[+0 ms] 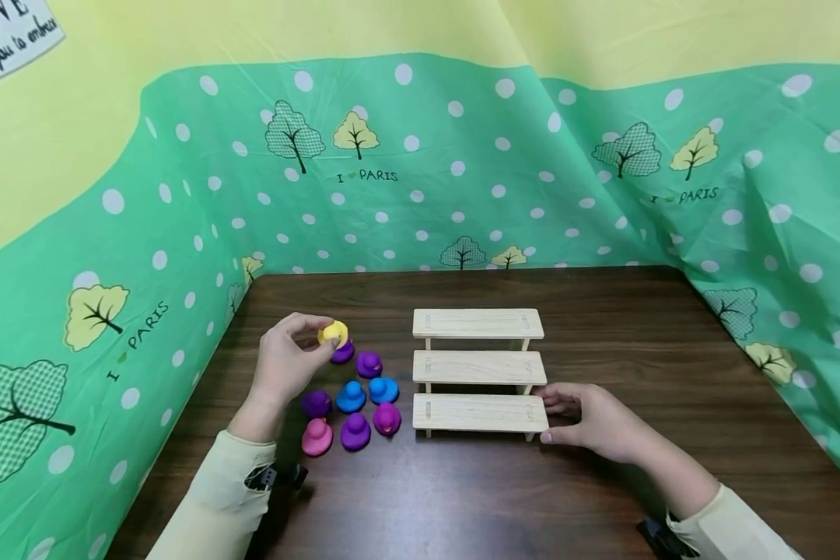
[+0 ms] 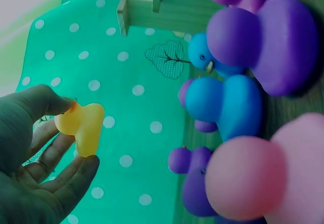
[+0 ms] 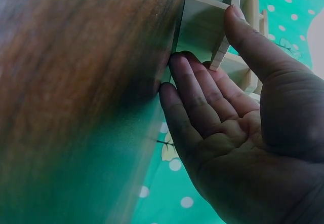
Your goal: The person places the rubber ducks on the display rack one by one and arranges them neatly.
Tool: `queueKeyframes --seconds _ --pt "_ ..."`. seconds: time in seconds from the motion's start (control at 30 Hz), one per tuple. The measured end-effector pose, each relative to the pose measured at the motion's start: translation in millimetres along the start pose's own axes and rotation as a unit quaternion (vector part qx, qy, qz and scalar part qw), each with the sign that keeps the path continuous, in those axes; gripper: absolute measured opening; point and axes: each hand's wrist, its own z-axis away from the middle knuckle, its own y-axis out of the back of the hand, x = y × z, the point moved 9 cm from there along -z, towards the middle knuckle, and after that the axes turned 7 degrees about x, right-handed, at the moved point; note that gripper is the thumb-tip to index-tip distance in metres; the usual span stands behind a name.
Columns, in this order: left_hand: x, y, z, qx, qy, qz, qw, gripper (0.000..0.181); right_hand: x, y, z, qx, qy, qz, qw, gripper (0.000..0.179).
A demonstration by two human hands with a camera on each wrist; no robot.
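In the head view my left hand [image 1: 288, 359] pinches a small yellow rubber duck [image 1: 334, 334] between thumb and fingers. The left wrist view shows the duck [image 2: 85, 127] held up at the fingertips. It partly covers a purple duck [image 1: 342, 352] at the back of a loose group. My right hand [image 1: 595, 420] is at the right end of a three-step wooden stand [image 1: 479, 412]. Its thumb is at the front edge of the lowest step and its fingers are behind that step. The right wrist view has the step's end [image 3: 221, 46] between thumb and fingers.
Several more ducks stand left of the wooden stand: blue ones [image 1: 351, 397], purple ones [image 1: 355, 432], a magenta one [image 1: 387, 418] and a pink one [image 1: 317, 438]. Bare brown tabletop [image 1: 420, 498] lies in front. A green dotted cloth [image 1: 427, 171] hangs behind and at both sides.
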Motion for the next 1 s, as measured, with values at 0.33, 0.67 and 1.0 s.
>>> queueKeyframes --seconds 0.33,0.67,1.0 --pt "15.7 -11.6 -5.6 -0.019 -0.013 0.057 0.9981 0.023 -0.9 0.3 -0.2 -0.001 -0.008 0.0 1.0 0.056" --pt "30.7 -31.8 -8.8 -0.043 -0.017 0.097 0.9942 0.025 -0.1 -0.2 -0.2 -0.003 0.0 -0.004 1.0 0.057" --pt "62.4 -48.9 -9.0 -0.065 -0.015 0.11 0.9917 0.027 -1.8 0.7 0.3 -0.002 0.005 -0.01 0.9999 0.057"
